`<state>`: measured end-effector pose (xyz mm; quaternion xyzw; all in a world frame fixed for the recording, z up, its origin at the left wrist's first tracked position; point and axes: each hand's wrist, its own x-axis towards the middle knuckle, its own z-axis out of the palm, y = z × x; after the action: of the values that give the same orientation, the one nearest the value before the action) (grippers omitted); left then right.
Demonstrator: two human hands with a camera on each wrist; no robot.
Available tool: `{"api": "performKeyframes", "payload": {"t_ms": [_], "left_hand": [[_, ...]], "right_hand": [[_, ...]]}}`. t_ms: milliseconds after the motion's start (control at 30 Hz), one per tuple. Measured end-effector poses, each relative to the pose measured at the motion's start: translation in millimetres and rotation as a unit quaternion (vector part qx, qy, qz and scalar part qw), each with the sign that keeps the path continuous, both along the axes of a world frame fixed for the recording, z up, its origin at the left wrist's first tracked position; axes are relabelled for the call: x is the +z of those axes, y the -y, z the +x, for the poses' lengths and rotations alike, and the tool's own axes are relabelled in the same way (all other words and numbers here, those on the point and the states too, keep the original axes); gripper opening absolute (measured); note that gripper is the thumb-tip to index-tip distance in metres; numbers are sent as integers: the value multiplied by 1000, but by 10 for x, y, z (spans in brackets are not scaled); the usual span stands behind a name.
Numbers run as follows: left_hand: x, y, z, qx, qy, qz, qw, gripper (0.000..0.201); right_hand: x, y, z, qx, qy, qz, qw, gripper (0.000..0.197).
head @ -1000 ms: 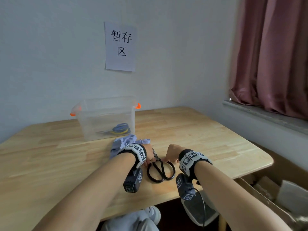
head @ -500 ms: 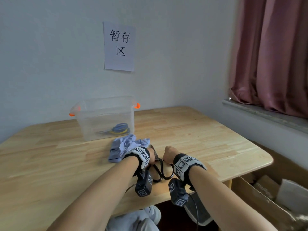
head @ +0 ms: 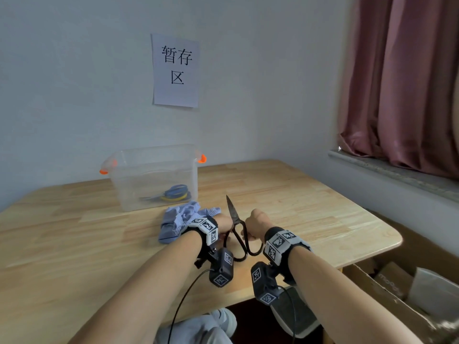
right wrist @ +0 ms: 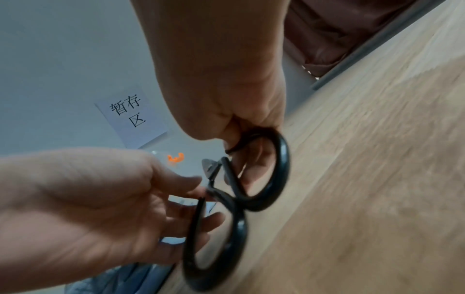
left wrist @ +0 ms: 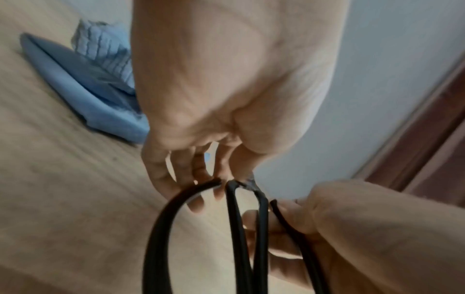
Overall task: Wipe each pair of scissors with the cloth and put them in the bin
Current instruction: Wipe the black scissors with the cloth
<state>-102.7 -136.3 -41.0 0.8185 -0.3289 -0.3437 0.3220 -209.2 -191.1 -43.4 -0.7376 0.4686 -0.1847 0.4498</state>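
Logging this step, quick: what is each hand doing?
Left hand: fingertips on the black scissors near the pivot.
Right hand: grips one handle loop.

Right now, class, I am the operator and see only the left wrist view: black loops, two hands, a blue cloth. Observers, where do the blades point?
Observer: The head view shows the scissors closed, blades pointing up and away from the person.
Operator: Is anything in the bin?
Observer: Yes. The bin holds a second pair with blue and yellow handles.
Operator: How does the right hand hold on?
Observer: In the right wrist view the right hand has its fingers curled through one loop.
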Motion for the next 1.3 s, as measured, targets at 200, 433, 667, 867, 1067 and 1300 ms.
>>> {"api": "performKeyframes", "payload": {"t_ms": [200,433,667,867,1067,1300], "left_hand": [[305,-1,113,56,-78,-161,982,21],[621,-331,474,45,-150,-273,949,33],[712,-715,787,72,-200,-338,917,27],[588,-921,1161,144,-160,-326,921,28],[476,-1040,1402,156,-157,-308,925,26],[347,-1031,1503,159,-162,-295,928,26]], "right_hand": [[280,103,86,13,114,-9,993,12],[611,80,524,41,169,-57,983,35],[666,-130,1082,73,215,-45,973,25],[583,-123,1330,134,208,60,967,26],[448,160,1262,32,123,66,990,37],[103,335,1373,115,-258,-277,918,36]]}}
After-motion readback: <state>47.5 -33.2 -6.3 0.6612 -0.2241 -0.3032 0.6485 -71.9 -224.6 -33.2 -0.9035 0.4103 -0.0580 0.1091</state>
